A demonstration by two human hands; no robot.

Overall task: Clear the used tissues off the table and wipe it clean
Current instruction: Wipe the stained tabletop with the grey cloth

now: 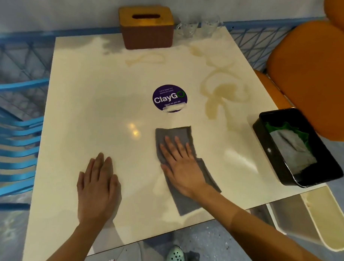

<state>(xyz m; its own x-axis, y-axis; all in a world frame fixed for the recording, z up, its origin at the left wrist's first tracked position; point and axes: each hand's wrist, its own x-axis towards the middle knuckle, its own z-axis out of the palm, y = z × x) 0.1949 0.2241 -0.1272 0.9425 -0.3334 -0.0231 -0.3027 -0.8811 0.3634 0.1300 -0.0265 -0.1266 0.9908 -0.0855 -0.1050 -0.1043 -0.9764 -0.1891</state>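
1. Now right hand (180,165) lies flat, fingers straight, pressing grey cloth (182,167) onto worktop (90,108), likely for wiping pressure.
2. Left hand (98,184) lies flat and open on the worktop, holding nothing, probably bracing.
3. Brown stains (217,89) remain beyond the cloth.
4. Black bin (275,163) at right edge holds crumpled tissues (289,150).

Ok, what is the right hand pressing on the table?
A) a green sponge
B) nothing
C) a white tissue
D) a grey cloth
D: the right hand lies flat, fingers straight, on a grey cloth spread on the table.
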